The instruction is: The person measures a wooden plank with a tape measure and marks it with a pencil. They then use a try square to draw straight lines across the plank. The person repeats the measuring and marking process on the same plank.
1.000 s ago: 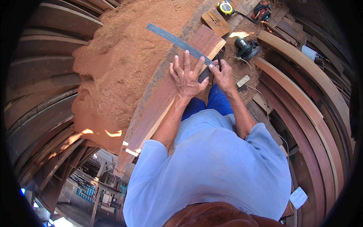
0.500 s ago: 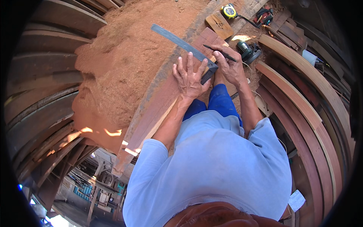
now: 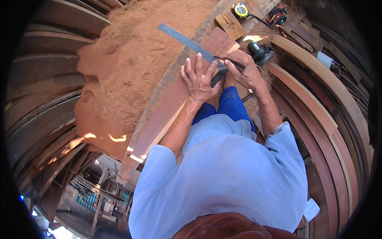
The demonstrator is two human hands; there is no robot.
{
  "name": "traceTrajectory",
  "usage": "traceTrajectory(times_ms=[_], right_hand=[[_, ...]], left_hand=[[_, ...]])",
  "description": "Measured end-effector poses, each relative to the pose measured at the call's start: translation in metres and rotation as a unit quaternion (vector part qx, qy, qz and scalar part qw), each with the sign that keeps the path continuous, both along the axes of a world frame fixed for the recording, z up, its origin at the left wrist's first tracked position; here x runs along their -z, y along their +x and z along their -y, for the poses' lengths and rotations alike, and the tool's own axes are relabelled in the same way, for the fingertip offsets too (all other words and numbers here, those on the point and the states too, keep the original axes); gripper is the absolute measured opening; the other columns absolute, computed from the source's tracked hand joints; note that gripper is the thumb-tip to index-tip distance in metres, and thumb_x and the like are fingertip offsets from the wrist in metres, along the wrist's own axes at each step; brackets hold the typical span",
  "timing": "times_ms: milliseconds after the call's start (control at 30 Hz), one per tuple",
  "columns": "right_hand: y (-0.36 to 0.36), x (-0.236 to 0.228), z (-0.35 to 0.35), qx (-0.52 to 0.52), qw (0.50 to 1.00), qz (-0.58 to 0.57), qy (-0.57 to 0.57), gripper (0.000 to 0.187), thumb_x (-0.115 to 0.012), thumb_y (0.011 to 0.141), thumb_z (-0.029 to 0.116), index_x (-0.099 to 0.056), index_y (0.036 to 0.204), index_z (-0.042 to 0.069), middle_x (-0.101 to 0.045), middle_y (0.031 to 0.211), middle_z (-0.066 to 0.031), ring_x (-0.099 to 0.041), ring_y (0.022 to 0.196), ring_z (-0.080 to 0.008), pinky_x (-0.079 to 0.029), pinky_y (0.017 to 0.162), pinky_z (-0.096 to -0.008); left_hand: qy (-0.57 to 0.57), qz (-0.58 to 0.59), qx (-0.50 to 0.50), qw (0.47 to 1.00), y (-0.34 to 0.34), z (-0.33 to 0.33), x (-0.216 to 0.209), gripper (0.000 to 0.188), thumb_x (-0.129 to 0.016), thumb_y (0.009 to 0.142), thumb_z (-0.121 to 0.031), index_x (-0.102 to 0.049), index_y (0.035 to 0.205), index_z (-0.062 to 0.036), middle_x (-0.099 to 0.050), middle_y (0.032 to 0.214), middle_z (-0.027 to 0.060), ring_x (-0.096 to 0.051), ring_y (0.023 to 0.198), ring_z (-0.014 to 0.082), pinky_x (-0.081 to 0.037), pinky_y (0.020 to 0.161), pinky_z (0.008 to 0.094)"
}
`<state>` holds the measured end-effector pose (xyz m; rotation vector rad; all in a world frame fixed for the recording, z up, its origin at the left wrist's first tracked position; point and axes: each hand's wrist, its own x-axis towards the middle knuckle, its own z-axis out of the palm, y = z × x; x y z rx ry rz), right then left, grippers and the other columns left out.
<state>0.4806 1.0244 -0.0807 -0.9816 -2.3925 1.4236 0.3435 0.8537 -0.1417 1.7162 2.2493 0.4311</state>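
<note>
We see a big sawdust heap [image 3: 131, 67] left of the long reddish plank [image 3: 167, 115], which runs diagonally w/ its top end under both hands. Curved boards [image 3: 326, 119] stack at right. On the plank lies a metal square [image 3: 191, 44], blade pointing up-left. Left hand [image 3: 197, 77] lies flat, fingers spread, pressing plank & square. Right hand [image 3: 243, 69] is closed round a dark pencil [image 3: 232, 63], tip at the blade edge. Vs 0.5 s ago: the pencil is lower & closer to the blade; left hand same spot. Tape measure [image 3: 240, 9] & small block [image 3: 230, 24] sit above.
</note>
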Motion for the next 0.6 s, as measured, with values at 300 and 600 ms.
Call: traceTrajectory(times_ms=[300, 600], right_hand=[[0.023, -0.008, 0.006, -0.008, 0.999, 0.025, 0.024, 0.018, -0.064, 0.096, 0.015, -0.074, 0.103, 0.002, -0.072, 0.096, -0.0131, -0.064, 0.091, -0.0317, -0.052, 0.084, -0.0422], [0.024, -0.007, 0.003, 0.075, 0.995, -0.035, -0.064, 0.021, -0.066, 0.097, 0.016, -0.074, 0.109, 0.000, -0.073, 0.096, -0.0159, -0.069, 0.088, -0.0286, -0.055, 0.079, -0.0385]], left_hand=[[0.003, 0.002, 0.009, 1.000, 0.000, -0.001, 0.000, 0.085, -0.079, 0.069, -0.048, -0.053, 0.149, -0.0363, -0.023, 0.168, 0.0205, -0.021, 0.146, 0.0516, -0.021, 0.110, 0.0743], [-0.006, -0.004, 0.010, 1.000, -0.001, 0.000, -0.001, 0.091, -0.081, 0.068, -0.048, -0.049, 0.152, -0.0387, -0.021, 0.168, 0.0194, -0.022, 0.145, 0.0515, -0.022, 0.109, 0.0746]])
